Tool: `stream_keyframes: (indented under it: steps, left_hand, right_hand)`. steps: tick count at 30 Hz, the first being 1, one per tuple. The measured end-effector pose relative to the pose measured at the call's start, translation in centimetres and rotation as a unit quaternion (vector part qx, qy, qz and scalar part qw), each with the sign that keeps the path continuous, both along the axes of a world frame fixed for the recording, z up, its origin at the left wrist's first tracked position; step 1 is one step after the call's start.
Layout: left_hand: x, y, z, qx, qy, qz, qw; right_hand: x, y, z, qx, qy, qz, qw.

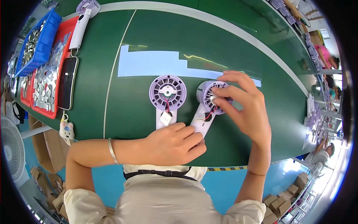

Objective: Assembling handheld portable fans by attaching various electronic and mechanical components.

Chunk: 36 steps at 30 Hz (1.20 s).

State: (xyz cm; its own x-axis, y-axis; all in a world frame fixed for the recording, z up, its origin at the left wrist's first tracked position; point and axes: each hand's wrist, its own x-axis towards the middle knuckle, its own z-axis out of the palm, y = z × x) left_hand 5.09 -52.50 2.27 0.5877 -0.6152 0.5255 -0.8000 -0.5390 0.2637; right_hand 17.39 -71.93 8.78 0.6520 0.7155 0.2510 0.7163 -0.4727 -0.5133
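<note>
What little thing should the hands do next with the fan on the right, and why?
Maybe the right hand should gently settle the small pale piece on the right fan: its fingertips are right there, and the left fan already has a pale bracket across its middle. The left hand is down by the handles.

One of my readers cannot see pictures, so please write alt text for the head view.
A person's right hand has its fingertips at the front of a purple handheld fan on a green table; the left hand covers the lower ends of this fan and a similar second fan. At far left are a phone, a red tray and a blue bin.
</note>
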Motion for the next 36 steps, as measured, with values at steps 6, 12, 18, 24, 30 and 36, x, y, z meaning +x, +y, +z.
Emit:
stream_keyframes:
  steps: [6, 12, 18, 24, 30, 36]
  left_hand:
    - [0.0, 0.0, 0.4, 0.010, 0.005, -0.008, 1.000]
    - [0.7, 0.0, 1.0, 0.018, 0.016, -0.007, 1.000]
    - [1.2, -0.1, 1.7, 0.023, 0.035, -0.041, 0.998]
    - [-0.2, -0.2, 1.9, 0.016, 0.097, -0.014, 0.995]
    - [0.1, -0.6, 1.8, 0.011, 0.095, -0.026, 0.995]
    - [0.4, -0.6, 1.7, 0.003, 0.090, -0.019, 0.996]
  right_hand:
    - [-0.9, -0.1, 0.5, 0.008, 0.048, -0.048, 0.998]
    - [-0.8, -0.3, 1.6, -0.048, -0.011, -0.054, 0.997]
    - [-0.7, -1.4, 0.7, -0.015, -0.024, -0.029, 0.999]
    - [-0.6, -0.8, -0.8, 0.016, 0.045, -0.015, 0.999]
    - [-0.3, -1.5, -1.0, 0.034, 0.042, -0.012, 0.998]
    - [0.9, -2.2, -0.8, 0.058, 0.090, 0.029, 0.994]
